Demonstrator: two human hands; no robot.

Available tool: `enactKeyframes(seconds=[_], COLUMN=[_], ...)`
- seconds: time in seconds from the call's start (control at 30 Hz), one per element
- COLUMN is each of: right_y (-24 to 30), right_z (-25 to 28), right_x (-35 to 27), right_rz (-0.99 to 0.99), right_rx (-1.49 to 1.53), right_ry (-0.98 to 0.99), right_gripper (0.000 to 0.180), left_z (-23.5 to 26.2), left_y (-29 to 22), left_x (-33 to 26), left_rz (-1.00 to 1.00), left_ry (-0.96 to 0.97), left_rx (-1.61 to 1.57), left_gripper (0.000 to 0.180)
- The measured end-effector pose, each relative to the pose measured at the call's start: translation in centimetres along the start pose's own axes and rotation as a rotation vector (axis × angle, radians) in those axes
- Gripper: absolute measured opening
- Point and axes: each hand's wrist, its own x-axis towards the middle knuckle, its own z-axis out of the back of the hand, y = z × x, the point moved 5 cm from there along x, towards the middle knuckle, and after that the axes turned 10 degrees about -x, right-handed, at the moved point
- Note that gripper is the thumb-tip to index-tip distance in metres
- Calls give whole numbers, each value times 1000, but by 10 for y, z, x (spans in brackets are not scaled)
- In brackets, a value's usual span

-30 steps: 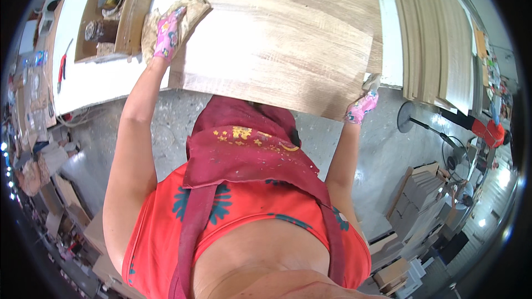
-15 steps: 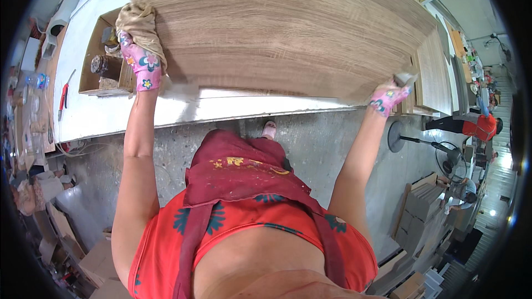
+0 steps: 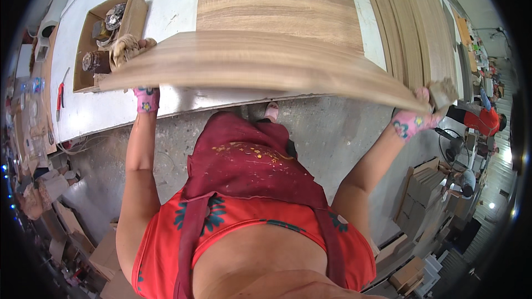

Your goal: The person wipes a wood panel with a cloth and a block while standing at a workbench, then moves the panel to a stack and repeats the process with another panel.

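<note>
A long wood-grain board (image 3: 266, 66), smeared by motion, is tilted up above the white table between my two hands. My left hand (image 3: 146, 99), in a pink flowered glove, grips its left end; the fingers are partly hidden behind the board. A crumpled tan rag (image 3: 127, 51) shows just above that end, at the same hand. My right hand (image 3: 411, 123), gloved alike, is closed at the board's right corner and also has a pale, blurred pad-like thing (image 3: 442, 94) at its fingers. Beyond, another wood-grain board (image 3: 277, 8) lies flat on the table.
A cardboard box (image 3: 137, 19) with dark-stained jars stands on the white table (image 3: 172, 0) at left, near a red-handled tool (image 3: 60, 95). Several boards are stacked (image 3: 396, 27) at right. A fan (image 3: 451, 144) and a co-worker in red (image 3: 485, 120) are farther right.
The board has come off the flat and been tilted up toward me, uncovering another board and the stack at right. My right hand has moved right and nearer; the rag has dropped lower.
</note>
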Motion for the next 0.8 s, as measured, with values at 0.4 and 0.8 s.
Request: enactKeyframes(seconds=[0.4, 0.8], right_y=[-221, -238], right_z=[164, 101], right_x=[-16, -50], right_rz=[-379, -539], right_rx=[3, 230], right_ry=[-55, -53], right_gripper=[49, 65], left_z=[-11, -16], left_y=[23, 41], left_x=[-74, -44], left_rz=[387, 386], left_ry=[-444, -518], left_rx=[689, 746], left_gripper=[38, 30])
